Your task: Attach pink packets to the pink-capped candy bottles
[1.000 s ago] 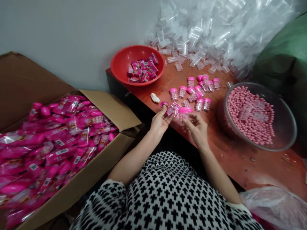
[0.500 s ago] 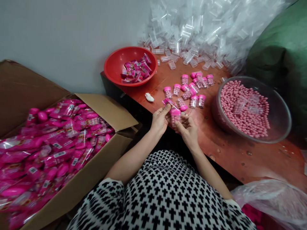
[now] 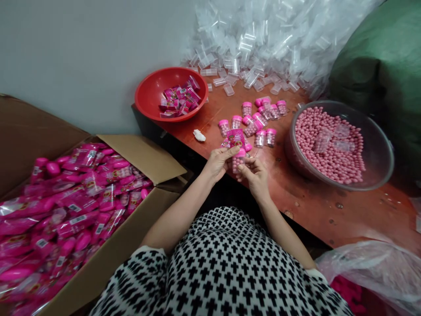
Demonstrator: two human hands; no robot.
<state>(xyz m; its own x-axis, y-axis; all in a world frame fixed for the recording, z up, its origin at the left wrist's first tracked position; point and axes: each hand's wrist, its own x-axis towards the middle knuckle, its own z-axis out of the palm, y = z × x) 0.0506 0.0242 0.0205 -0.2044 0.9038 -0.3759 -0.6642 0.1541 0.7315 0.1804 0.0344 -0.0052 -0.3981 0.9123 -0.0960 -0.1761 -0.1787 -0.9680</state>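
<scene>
Gripping a small pink-capped jar (image 3: 238,161), the right hand (image 3: 255,176) hides its lower part; the left hand (image 3: 217,161) pinches a pink label (image 3: 234,138), its print too small to read.

Fingers (image 3: 251,167) cover most of the pink-capped vial (image 3: 238,159); the wrapper (image 3: 235,138) print just above them is too small to read; far left, the box (image 3: 141,153) runs off frame.

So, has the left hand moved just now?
Yes. The left hand, holding a packet, has shifted right, away from the white scrap, up against the bottle in the right hand.
</scene>
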